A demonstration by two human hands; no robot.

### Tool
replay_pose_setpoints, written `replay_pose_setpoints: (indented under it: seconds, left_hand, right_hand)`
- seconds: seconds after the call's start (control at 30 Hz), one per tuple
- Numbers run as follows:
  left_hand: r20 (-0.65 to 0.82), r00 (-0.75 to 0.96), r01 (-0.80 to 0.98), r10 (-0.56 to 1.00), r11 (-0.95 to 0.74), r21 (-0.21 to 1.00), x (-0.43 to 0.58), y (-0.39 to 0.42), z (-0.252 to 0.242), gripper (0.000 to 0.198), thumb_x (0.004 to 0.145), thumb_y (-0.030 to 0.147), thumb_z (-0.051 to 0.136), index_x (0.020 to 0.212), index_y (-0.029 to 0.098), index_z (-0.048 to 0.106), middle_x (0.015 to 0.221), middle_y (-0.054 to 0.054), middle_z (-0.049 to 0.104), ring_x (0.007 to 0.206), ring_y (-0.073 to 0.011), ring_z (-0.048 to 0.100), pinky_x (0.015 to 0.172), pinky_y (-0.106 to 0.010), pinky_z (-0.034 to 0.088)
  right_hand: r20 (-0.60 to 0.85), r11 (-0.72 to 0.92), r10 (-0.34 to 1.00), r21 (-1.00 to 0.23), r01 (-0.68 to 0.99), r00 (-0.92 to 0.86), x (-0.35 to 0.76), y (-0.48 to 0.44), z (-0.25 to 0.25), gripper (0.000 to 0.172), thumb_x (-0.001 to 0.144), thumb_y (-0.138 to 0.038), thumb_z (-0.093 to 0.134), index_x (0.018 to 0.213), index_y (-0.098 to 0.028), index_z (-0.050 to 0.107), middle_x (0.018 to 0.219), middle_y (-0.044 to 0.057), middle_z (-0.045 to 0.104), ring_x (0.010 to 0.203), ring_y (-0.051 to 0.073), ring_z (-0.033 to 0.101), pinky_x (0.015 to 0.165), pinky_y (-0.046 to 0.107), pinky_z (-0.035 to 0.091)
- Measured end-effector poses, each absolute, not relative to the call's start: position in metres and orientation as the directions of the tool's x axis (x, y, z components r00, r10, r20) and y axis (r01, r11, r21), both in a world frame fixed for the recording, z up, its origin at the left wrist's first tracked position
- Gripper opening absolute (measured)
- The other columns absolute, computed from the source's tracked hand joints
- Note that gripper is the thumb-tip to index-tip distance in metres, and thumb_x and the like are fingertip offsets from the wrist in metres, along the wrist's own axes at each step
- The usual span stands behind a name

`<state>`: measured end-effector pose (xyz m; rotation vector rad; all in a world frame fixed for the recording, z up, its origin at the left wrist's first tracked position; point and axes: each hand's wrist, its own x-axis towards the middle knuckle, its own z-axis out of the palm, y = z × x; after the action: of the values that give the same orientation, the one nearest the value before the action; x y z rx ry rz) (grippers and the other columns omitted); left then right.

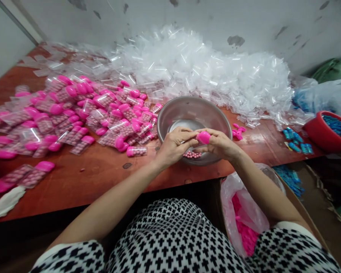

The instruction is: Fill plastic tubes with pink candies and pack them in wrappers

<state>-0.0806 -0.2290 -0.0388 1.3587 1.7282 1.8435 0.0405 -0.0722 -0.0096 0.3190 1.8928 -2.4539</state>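
Both hands are palms down and meeting in the middle: left hand (174, 146) and right hand (219, 145) pinch a pink plastic cap (203, 137), long side running roughly sideways, right over a steel bowl (193, 101) with pink beads (192, 154) inside.

We see a wooden table (82, 178) with a reddish-brown top, and we take the steel bowl (187, 106) near its front edge as our landmark. To the left of the bowl, pink-capped packets (65, 117) lie in a loose spread, with a few more toward the table's front corner. Behind the bowl, a great heap of clear bags (204, 72) runs along the wall. Just right of the bowl sit some pink pieces (238, 132); farther right lie blue packets (294, 140), then a red basin (326, 131) at the table's edge. Well left of the bowl, near the front edge, rests a white scrap (7, 202).
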Motion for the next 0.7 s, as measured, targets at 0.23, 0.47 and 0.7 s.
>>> replay_pose_setpoints:
  seconds: [0.23, 0.47, 0.7]
  left_hand:
    - [0.559, -0.440, 0.591, 0.702, -0.242, 0.769, -0.078, -0.232, -0.042, 0.019, 0.089, 0.024, 0.063, 0.098, 0.029, 0.079, 0.089, -0.003, 0.076, 0.102, -0.0229, 0.060, 0.095, -0.040, 0.046]
    - [0.632, -0.379, 0.756, 0.676, -0.168, 0.633, -0.070, -0.234, -0.031, 0.026, 0.091, 0.016, 0.054, 0.098, 0.025, 0.077, 0.089, -0.004, 0.075, 0.093, -0.0213, 0.064, 0.099, -0.042, 0.044]
    - [0.549, -0.511, 0.639, 0.661, -0.135, 0.757, -0.083, -0.229, -0.018, 0.020, 0.089, 0.026, 0.061, 0.102, 0.027, 0.076, 0.100, -0.002, 0.075, 0.101, -0.0218, 0.065, 0.093, -0.036, 0.052]
  right_hand:
    - [-0.294, -0.540, 0.084, -0.817, 0.205, -0.952, 0.033, -0.094, -0.016, 0.038, 0.056, -0.042, 0.080, 0.083, -0.018, 0.069, 0.080, 0.006, 0.074, 0.078, 0.023, 0.068, 0.079, 0.041, 0.059]
    - [-0.285, -0.548, 0.262, -0.830, 0.101, -0.922, 0.027, -0.106, -0.013, 0.021, 0.056, -0.031, 0.072, 0.071, -0.018, 0.065, 0.067, 0.002, 0.066, 0.067, 0.018, 0.062, 0.065, 0.033, 0.056]
    - [-0.235, -0.515, 0.136, -0.847, 0.134, -0.963, 0.014, -0.096, -0.005, 0.044, 0.064, -0.054, 0.077, 0.091, -0.020, 0.066, 0.092, 0.006, 0.072, 0.088, 0.022, 0.067, 0.075, 0.036, 0.059]
